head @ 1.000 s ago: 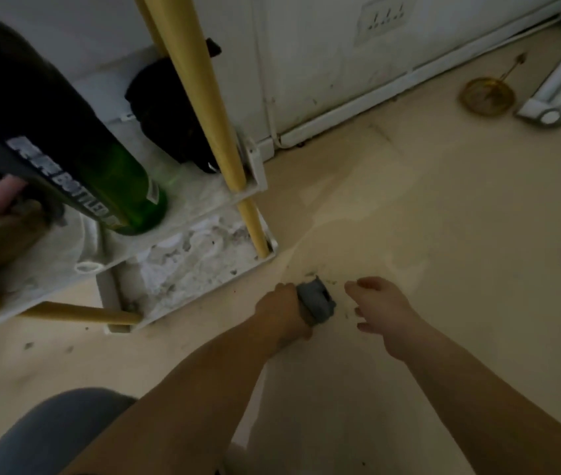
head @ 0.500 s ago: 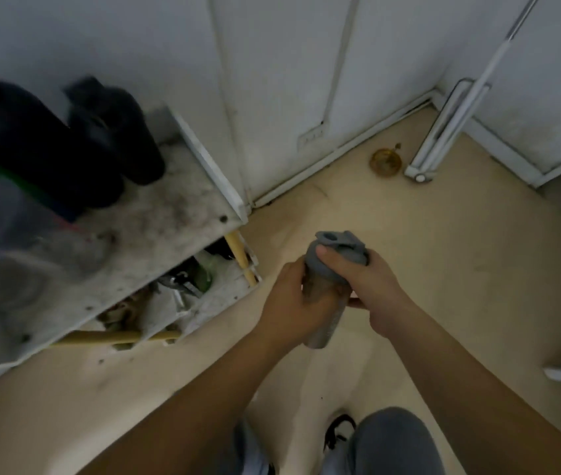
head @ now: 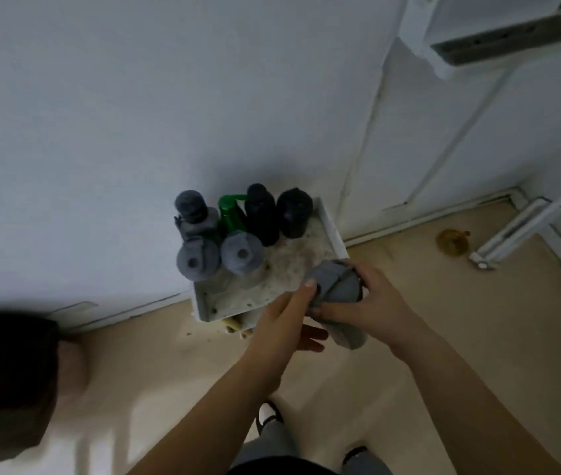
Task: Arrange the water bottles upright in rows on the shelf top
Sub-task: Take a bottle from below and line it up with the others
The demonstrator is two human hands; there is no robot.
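A grey water bottle [head: 340, 290] is held in both hands just past the front right corner of the white shelf top [head: 293, 269]. My left hand [head: 289, 311] grips its side with the thumb on the lid. My right hand [head: 371, 303] wraps its body from the right. On the shelf top several bottles stand upright in two rows: two grey ones [head: 217, 257] in front, and behind them a grey one [head: 191, 212], a green one [head: 233, 214] and two black ones [head: 277, 212].
The shelf stands against a white wall on a beige floor. A small amber dish [head: 450, 242] and a white metal frame [head: 526, 224] lie on the floor to the right. A dark blurred shape [head: 8, 378] fills the left edge. My feet show below.
The view rose from floor level to well above the shelf. The grey bottle was picked up from the floor by both hands and carried to the shelf's front right corner.
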